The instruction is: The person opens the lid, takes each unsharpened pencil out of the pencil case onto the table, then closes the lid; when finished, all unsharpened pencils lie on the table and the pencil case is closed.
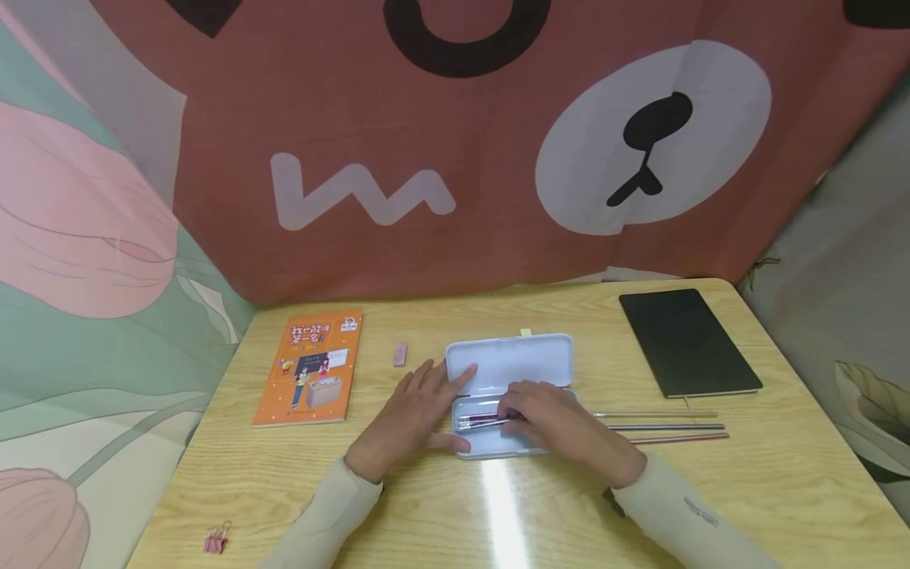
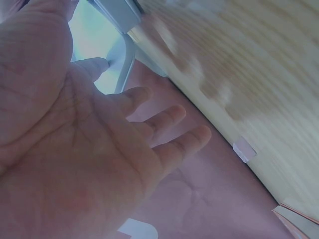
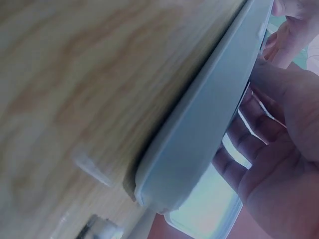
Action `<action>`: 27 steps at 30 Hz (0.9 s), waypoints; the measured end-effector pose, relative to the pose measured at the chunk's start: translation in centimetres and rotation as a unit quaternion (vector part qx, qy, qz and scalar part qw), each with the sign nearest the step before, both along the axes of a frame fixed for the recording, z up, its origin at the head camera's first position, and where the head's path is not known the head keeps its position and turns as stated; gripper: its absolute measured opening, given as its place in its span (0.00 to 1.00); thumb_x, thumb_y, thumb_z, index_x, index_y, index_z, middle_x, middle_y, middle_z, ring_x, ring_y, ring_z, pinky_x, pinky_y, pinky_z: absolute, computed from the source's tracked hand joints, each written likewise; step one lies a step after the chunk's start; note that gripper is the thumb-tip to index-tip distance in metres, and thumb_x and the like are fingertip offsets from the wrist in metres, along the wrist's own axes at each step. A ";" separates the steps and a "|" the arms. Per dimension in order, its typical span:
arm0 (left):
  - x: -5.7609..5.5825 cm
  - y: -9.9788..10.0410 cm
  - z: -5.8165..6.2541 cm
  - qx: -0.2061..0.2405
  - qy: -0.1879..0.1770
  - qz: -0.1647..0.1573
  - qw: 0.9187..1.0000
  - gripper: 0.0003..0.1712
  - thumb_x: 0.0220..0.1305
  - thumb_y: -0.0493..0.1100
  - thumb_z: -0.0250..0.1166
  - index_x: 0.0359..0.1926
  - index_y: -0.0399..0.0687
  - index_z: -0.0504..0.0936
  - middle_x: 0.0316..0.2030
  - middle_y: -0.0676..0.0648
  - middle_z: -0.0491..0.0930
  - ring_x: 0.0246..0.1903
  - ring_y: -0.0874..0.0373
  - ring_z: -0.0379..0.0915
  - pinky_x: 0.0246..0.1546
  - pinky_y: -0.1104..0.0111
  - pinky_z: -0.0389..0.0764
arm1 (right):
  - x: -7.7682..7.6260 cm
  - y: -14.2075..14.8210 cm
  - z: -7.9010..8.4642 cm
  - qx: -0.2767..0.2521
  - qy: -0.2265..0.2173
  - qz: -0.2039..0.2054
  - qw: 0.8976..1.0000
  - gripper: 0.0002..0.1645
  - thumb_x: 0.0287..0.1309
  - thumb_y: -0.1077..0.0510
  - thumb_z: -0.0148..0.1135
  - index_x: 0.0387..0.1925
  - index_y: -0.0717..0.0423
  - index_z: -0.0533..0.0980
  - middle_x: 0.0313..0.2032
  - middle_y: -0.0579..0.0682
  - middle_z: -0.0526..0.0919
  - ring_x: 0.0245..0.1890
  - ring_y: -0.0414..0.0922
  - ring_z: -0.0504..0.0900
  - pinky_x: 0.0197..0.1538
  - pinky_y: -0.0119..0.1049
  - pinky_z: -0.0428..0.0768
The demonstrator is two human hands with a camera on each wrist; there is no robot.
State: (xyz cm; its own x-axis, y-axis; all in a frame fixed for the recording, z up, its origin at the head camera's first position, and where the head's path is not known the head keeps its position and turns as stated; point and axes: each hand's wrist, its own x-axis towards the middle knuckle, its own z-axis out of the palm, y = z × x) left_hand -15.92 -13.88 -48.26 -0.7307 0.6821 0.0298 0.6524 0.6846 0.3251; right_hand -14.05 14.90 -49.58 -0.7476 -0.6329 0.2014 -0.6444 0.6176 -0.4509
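Observation:
A pale blue pencil case [image 1: 508, 366] lies on the table with its lid raised. Several slim pens [image 1: 478, 421], some dark red and some clear or white, lie in its tray. My left hand [image 1: 419, 407] is spread at the case's left end, index finger against the lid and thumb by the front left corner. My right hand [image 1: 554, 423] reaches into the tray from the right, thumb and forefinger around the pens' right ends. In the right wrist view, its fingers [image 3: 249, 144] reach over the wall of the case, which hides their tips.
Three slender sticks [image 1: 668, 427] lie right of the case, partly behind my right hand. Beyond them is a black notebook [image 1: 690, 342]. A pink eraser [image 1: 400, 355] and an orange book [image 1: 309, 367] lie to the left, a pink binder clip [image 1: 216, 540] at front left.

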 end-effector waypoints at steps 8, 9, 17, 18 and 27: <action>0.0 0.1 0.1 -0.004 -0.004 0.003 1.000 0.66 0.59 0.69 0.77 0.90 0.57 0.54 0.83 0.31 0.59 0.80 0.22 0.55 0.76 0.27 0.65 | -0.1 0.3 1.0 -0.001 0.022 -0.012 1.000 0.04 0.70 0.55 0.76 0.44 0.46 0.89 0.38 0.36 0.86 0.38 0.33 0.81 0.46 0.37 0.84; 0.0 0.1 0.2 -0.004 -0.005 0.004 1.000 0.66 0.59 0.69 0.77 0.90 0.57 0.54 0.83 0.31 0.59 0.80 0.21 0.55 0.76 0.27 0.65 | 0.0 0.5 1.3 0.003 0.021 -0.017 1.000 0.04 0.70 0.55 0.75 0.45 0.46 0.90 0.38 0.36 0.86 0.38 0.33 0.80 0.45 0.36 0.84; 0.1 0.1 0.2 0.001 -0.010 0.006 1.000 0.66 0.59 0.68 0.78 0.90 0.57 0.54 0.83 0.32 0.60 0.80 0.21 0.56 0.76 0.27 0.64 | 1.2 3.9 3.3 -0.014 0.094 -0.031 0.995 0.18 0.62 0.63 0.81 0.52 0.44 0.93 0.40 0.35 0.88 0.38 0.32 0.79 0.40 0.31 0.85; 0.1 0.1 0.2 0.001 -0.009 0.006 1.000 0.67 0.59 0.68 0.78 0.90 0.57 0.54 0.83 0.32 0.60 0.80 0.21 0.56 0.76 0.27 0.64 | 1.3 4.6 3.3 -0.021 0.109 -0.030 0.993 0.20 0.60 0.64 0.81 0.52 0.44 0.93 0.40 0.35 0.88 0.38 0.31 0.79 0.40 0.30 0.84; 0.1 0.2 0.3 -0.005 -0.008 0.005 1.000 0.67 0.59 0.69 0.77 0.90 0.57 0.54 0.83 0.32 0.60 0.80 0.22 0.56 0.77 0.27 0.64 | 4.3 11.1 3.1 -0.055 0.129 -0.042 0.989 0.30 0.47 0.68 0.85 0.52 0.42 0.93 0.39 0.33 0.87 0.36 0.27 0.76 0.38 0.18 0.75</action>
